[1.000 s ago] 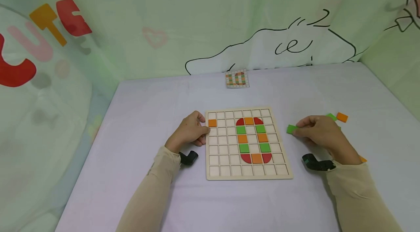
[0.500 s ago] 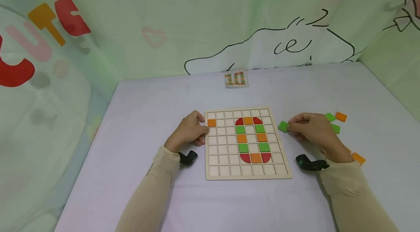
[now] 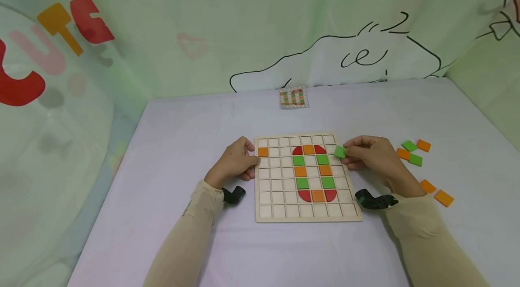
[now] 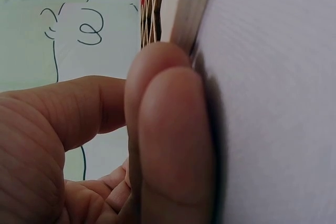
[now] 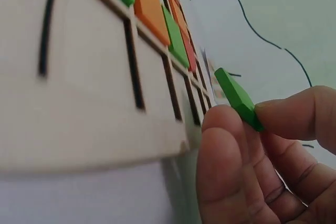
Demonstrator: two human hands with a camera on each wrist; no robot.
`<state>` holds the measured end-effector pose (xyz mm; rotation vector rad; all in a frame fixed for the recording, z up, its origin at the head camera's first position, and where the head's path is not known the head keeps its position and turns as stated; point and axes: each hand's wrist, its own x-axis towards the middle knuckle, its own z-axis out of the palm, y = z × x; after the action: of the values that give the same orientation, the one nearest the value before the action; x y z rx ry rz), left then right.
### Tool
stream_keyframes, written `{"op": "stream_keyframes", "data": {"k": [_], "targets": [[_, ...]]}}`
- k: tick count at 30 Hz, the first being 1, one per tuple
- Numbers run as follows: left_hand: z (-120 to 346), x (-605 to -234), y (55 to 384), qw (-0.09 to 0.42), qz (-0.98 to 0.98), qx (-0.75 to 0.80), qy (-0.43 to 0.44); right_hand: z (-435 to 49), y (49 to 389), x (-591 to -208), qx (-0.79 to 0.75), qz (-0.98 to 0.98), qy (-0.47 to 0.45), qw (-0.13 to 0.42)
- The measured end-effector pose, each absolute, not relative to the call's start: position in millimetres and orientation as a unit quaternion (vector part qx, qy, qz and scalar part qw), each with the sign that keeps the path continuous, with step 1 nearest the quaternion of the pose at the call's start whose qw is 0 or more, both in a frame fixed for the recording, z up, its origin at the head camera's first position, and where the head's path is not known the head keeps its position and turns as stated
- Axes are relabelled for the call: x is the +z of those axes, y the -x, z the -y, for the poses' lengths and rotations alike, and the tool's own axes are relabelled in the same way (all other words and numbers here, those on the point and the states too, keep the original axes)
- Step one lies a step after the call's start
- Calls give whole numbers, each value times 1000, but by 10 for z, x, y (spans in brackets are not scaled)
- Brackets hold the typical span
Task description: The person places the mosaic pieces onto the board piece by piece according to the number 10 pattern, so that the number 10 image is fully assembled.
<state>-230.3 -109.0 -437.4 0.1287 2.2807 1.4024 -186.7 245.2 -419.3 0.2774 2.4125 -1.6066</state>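
A wooden grid board lies on the table, bearing a ring of green and orange squares with red rounded corner pieces. One orange tile sits alone near its upper left corner. My left hand holds the board's left edge; up close, in the left wrist view, fingertips press against its side. Over the board's right edge, my right hand pinches a green square tile between thumb and fingers. In the right wrist view that green tile is tilted and held above the board's surface.
Loose green and orange tiles lie to the right, with two more orange ones nearer the right sleeve. A small pattern card is at the back of the table, before the printed curtain. Both wrists carry black camera mounts.
My right hand has moved left with the green tile, from the loose tiles to the board's right edge, uncovering those tiles. My left hand stays on the board's edge.
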Motion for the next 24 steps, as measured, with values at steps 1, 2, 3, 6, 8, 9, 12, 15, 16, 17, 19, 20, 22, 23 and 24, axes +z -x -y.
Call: {"op": "stream_keyframes", "data": {"k": [1,2,3,6,8,9,12,15,16,17,19,20,22,23,24], "targets": [[1088,-4371,2301,228,-828,509,-48,-2423,1876,-4185,-552,-821,-92,115],[1086,-4369,2299,228,-829,509,-49,-2394,1887,-4177,-555,-819,-88,116],[1085,-4367,2296,228,-829,509,-48,-2365,1897,-4169,-559,-817,-84,117],[1085,-4368,2291,228,-830,507,-48,-2281,1938,-4149,-572,-808,-73,121],[1087,-4368,2287,228,-830,507,-48,-2229,1969,-4136,-581,-801,-67,127],[1087,-4368,2287,228,-830,506,-49,-2203,1984,-4128,-585,-798,-64,130],[1090,-4368,2287,228,-830,507,-51,-2120,2033,-4106,-589,-794,-57,138],[1092,-4367,2292,229,-829,507,-51,-2029,2081,-4080,-579,-801,-46,147],[1092,-4367,2292,229,-829,507,-50,-1997,2097,-4072,-578,-801,-43,150],[1093,-4365,2292,229,-829,507,-50,-1963,2112,-4062,-575,-803,-40,152],[1092,-4363,2290,228,-830,507,-49,-1901,2136,-4043,-573,-803,-33,159],[1092,-4365,2290,228,-830,507,-49,-1869,2151,-4037,-574,-802,-33,163],[1092,-4364,2287,228,-829,508,-50,-1811,2180,-4026,-576,-799,-31,169],[1093,-4364,2286,227,-829,508,-50,-1782,2195,-4022,-576,-799,-32,173],[1093,-4365,2287,227,-829,508,-51,-1755,2210,-4022,-575,-798,-33,176]]}}
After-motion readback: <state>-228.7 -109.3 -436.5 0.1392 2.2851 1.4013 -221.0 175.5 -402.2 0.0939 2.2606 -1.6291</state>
